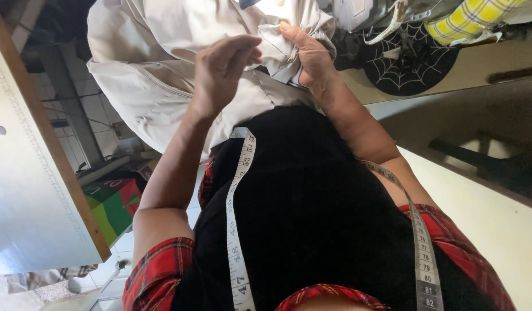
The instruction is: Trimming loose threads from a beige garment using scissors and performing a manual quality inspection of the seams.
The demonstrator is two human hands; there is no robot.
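A beige garment hangs in front of me, above my black top and red plaid sleeves. My right hand grips a bunched fold of this garment, thumb on top. My left hand is raised just left of that fold, fingers curled together with the tips at the cloth. Whether it pinches anything is hidden from view. A white measuring tape is draped around my neck, and both of its ends lie down my chest.
A white table top with a wooden edge runs along the left. A black round piece with a white spider-web pattern and yellow checked cloth lie at the upper right. Green and red cloth sits low on the left.
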